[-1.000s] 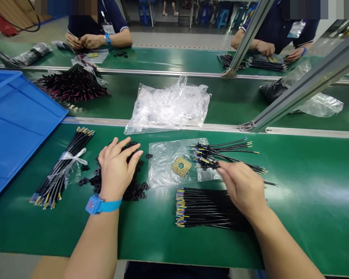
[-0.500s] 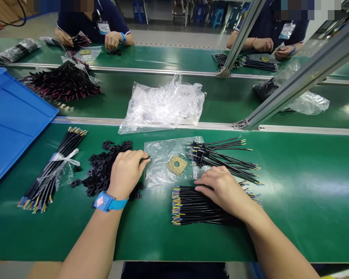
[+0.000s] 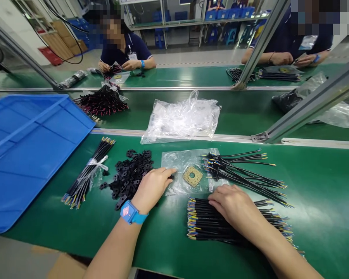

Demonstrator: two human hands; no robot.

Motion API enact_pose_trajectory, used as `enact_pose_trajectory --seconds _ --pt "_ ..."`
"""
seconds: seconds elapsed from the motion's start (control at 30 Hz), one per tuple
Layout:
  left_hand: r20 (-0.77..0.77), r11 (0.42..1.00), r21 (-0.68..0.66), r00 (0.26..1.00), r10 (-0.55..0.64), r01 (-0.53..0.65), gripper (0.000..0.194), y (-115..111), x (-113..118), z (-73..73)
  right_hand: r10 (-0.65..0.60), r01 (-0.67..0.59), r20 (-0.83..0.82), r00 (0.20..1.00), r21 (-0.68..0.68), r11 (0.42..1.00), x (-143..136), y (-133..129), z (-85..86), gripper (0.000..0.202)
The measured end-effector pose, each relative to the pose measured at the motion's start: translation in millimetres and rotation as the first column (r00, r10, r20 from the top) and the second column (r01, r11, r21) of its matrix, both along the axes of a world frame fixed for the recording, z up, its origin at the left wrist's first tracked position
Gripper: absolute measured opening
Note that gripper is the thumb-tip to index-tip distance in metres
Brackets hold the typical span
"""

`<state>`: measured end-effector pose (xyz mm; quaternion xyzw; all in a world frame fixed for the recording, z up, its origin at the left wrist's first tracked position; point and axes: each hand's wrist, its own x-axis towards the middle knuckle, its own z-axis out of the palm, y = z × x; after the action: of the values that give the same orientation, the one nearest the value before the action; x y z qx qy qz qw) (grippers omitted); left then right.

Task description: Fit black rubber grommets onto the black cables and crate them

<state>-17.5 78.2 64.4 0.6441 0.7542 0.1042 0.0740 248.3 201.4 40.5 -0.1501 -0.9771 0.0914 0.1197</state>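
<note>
My left hand (image 3: 154, 186), with a blue wrist strap, pinches a small black part (image 3: 171, 177) at the left edge of a flat clear bag (image 3: 174, 188). Beside it lies a pile of black plastic parts (image 3: 130, 170). On the bag rests a tan square pad (image 3: 192, 176) with a round hole. My right hand (image 3: 231, 199) is on the upper edge of a row of black cables (image 3: 206, 221), its fingers bent together; whether it grips a cable is hidden. Above it, cables with black parts near their left ends (image 3: 238, 168) overlap the bag.
A tied cable bundle (image 3: 88, 172) and a blue bin (image 3: 31, 143) are at the left. Behind the rail are a bag of clear plastic (image 3: 183, 118) and a dark cable heap (image 3: 104, 99). A metal post (image 3: 308, 100) slants at right. Two people sit opposite.
The view has turned left and up, so the table contents appear further right and lower. My left hand still holds the black part; my right hand remains at the cable row.
</note>
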Motion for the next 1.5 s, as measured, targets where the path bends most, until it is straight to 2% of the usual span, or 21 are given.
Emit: enact_pose_trajectory --seconds 0.1,0.23,0.37,0.5,0.67,0.77,1.0,1.23,1.37,1.5 --pt "-0.007 1.0 0.001 1.0 -0.005 0.005 0.026 0 0 -4.4 -0.011 0.013 0.031 0.999 -0.064 0.998 0 -1 4.4 0.012" --pt "0.02 0.999 0.036 1.0 -0.007 0.006 0.027 0 -3 -12.3 -0.03 0.047 0.074 0.997 -0.241 0.969 -2 -4 17.3 0.011" --pt "0.088 0.997 0.073 0.996 0.0 -0.007 0.03 -1 -5 -15.0 -0.114 0.099 -0.02 0.993 -0.352 0.931 -6 -3 18.0 0.015" --pt "0.184 0.987 0.156 0.983 0.014 -0.043 0.03 -1 -5 -12.7 -0.165 0.118 -0.139 0.976 -0.297 0.948 -11 0 7.0 0.017" --pt "0.236 0.975 0.213 0.972 0.009 -0.061 0.028 0 -3 -10.7 -0.07 0.062 -0.023 0.997 -0.256 0.965 -11 -1 2.1 0.011" --pt "0.244 0.976 0.209 0.97 0.006 -0.059 0.029 0 -2 -10.5 -0.043 0.047 0.025 0.999 -0.183 0.982 -11 -3 1.9 0.005" --pt "0.264 0.966 0.252 0.964 -0.004 -0.065 0.03 0 1 -7.5 -0.159 0.143 -0.116 0.98 -0.137 0.98 -13 -1 -3.5 0.013" --pt "0.317 0.96 0.261 0.948 0.014 -0.101 0.03 1 4 -5.2 -0.145 0.145 -0.034 0.989 0.004 0.989 -17 -3 -5.8 0.019" --pt "0.421 0.956 0.243 0.906 0.05 -0.165 0.029 1 7 -0.4 -0.145 0.147 -0.036 0.989 0.068 0.987 -16 -3 -5.0 0.022" --pt "0.584 0.946 0.176 0.802 0.122 -0.272 0.027 2 9 5.1 -0.133 0.141 -0.059 0.989 0.146 0.979 -13 0 -5.1 0.022"
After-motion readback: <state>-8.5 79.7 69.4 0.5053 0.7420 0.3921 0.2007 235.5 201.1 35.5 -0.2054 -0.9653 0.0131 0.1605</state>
